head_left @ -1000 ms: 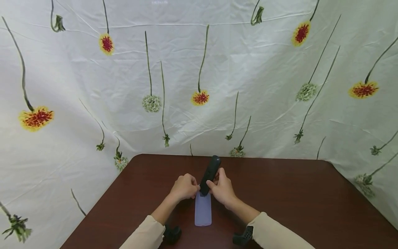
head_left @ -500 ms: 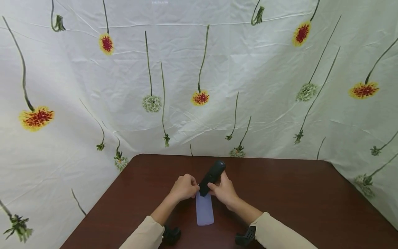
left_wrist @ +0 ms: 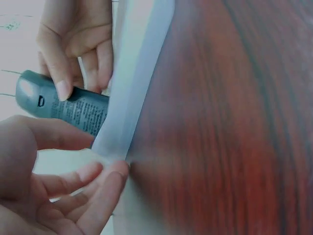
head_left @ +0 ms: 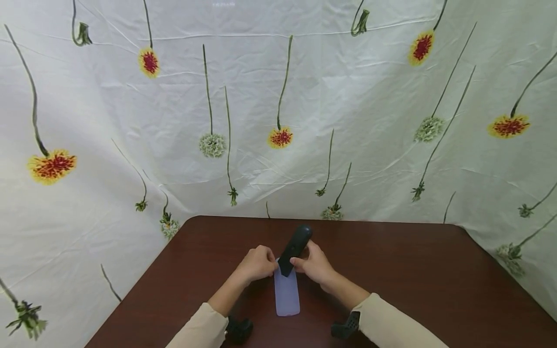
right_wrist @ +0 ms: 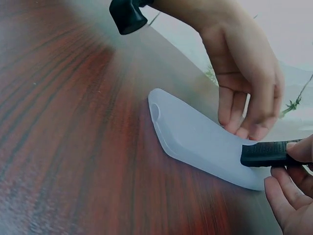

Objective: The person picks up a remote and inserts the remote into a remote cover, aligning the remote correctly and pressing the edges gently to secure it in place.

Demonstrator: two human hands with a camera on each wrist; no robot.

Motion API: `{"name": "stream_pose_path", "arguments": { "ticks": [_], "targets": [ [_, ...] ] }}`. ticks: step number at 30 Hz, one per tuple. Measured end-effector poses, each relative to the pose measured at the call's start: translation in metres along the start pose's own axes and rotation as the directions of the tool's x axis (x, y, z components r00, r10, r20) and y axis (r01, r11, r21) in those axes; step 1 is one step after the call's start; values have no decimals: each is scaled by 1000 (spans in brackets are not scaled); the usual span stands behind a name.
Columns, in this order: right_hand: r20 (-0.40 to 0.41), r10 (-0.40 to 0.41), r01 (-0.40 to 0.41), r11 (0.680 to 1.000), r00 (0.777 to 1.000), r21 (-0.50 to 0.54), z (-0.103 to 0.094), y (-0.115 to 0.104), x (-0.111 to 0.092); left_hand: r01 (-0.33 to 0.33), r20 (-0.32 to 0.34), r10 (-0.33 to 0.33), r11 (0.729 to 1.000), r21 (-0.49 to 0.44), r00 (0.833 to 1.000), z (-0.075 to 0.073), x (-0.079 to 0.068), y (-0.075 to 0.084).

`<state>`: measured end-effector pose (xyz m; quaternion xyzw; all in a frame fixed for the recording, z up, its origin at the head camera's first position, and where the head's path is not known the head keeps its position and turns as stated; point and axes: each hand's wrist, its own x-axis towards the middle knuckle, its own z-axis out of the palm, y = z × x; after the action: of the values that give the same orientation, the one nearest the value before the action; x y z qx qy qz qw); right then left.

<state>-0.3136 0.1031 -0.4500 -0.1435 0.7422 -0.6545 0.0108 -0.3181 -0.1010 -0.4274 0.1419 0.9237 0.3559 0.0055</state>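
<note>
My right hand (head_left: 315,265) holds a black remote control (head_left: 296,249), thumb on one face and fingers behind it. Small print and a little slot show on that remote (left_wrist: 63,100) in the left wrist view. A pale, translucent remote cover (head_left: 286,295) stretches toward me below it. At the cover's far edge, my left hand (head_left: 257,263) pinches one corner between thumb and fingers. The right wrist view has the remote's lower end (right_wrist: 266,154) at the mouth of the cover (right_wrist: 205,142); how far it sits inside is unclear.
Both hands work over a dark reddish-brown wooden table (head_left: 391,270). Behind it hangs a white cloth (head_left: 370,96) printed with flowers. Black wrist mounts (head_left: 238,329) sit below the beige sleeves (head_left: 396,321).
Over the last second the remote's upper end has tilted right and down in my right hand. The cover's near end has swung slightly right. My left hand has stayed nearly still.
</note>
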Motion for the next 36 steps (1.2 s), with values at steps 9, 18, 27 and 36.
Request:
{"name": "stream_pose_path", "arguments": {
  "ticks": [9, 18, 27, 36],
  "targets": [
    [18, 65, -66, 996, 998, 58, -4, 1, 2, 34, 60, -35, 999, 22, 998, -2, 2, -7],
    [5, 95, -95, 990, 995, 106, -5, 2, 3, 10, 56, -5, 996, -94, 998, 0, 0, -12],
    [-14, 103, -100, 982, 995, 161, -7, -1, 1, 40, 69, -16, 931, -364, 997, 3, -1, -9],
    [-32, 59, -50, 972, 998, 229, -21, -15, 0, 59, 31, -52, 757, -651, 998, 1, 5, 3]
  ]
}}
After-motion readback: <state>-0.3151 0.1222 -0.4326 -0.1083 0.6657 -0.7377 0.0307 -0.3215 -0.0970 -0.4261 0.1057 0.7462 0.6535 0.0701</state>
